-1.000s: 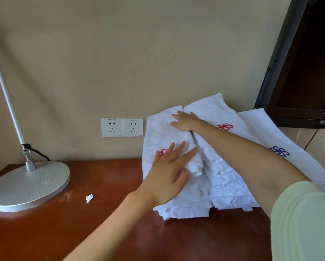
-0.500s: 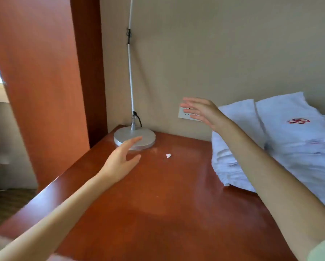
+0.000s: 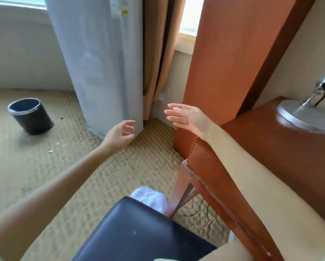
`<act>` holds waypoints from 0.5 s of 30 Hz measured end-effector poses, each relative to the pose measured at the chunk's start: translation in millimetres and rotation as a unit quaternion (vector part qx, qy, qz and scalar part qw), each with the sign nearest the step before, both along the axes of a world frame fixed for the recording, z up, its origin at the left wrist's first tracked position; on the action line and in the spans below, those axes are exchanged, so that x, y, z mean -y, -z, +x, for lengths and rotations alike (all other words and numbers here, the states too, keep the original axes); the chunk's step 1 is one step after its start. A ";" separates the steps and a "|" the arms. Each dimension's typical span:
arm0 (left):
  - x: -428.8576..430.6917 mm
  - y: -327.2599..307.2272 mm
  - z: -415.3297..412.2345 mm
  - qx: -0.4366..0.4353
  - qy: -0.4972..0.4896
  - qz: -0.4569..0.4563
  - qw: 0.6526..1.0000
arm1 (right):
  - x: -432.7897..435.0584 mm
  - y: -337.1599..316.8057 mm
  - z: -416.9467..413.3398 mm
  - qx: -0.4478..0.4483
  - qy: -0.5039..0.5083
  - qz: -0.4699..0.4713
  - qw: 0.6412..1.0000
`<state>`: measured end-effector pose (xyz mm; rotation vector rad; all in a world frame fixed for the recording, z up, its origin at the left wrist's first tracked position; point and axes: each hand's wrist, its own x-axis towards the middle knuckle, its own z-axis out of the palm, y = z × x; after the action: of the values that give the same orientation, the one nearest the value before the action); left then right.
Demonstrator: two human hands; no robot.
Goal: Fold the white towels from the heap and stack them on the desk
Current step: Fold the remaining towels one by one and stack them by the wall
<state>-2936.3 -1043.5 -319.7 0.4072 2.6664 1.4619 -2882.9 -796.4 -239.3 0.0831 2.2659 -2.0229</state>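
Hands hang in the air at the middle of the head view, both bare and holding nothing. Left hand (image 3: pixel 120 135) sits just left of centre over the carpet (image 3: pixel 35 157), fingers loosely curled, its grip slack and empty, close to the bottom edge of the sheer curtain (image 3: pixel 101 63). Right hand (image 3: pixel 186 117) is slightly higher and to the right, fingers straight and spread, grip open, near the wooden panel (image 3: pixel 220 63). White towels (image 3: pixel 148 198) show as a crumpled heap at lower centre, low down beyond the far edge of the black seat (image 3: pixel 139 232) and beside a slanted wooden leg; what they rest on is hidden. Tabletop (image 3: pixel 271 142) fills the right side, carrying a lamp base (image 3: pixel 305 117) at upper right. Dark bin (image 3: pixel 30 115) stands on the carpet at left, well apart from the hands.
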 end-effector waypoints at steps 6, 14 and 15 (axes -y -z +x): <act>13.4 102.3 -11.6 0.150 -0.043 0.005 0.988 | 75.3 84.9 -54.5 0.105 -0.028 0.002 0.994; -0.2 244.1 -30.6 0.329 -0.126 0.024 0.936 | 99.8 255.4 -112.3 0.317 0.052 0.025 0.947; -4.2 260.5 -29.2 0.349 -0.130 0.032 0.927 | 96.7 276.1 -115.3 0.337 0.067 0.034 0.938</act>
<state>-2965.5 -1039.3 -580.2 -0.4180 2.1402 1.4027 -2998.3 -893.1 -515.4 0.8182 1.9085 -1.6106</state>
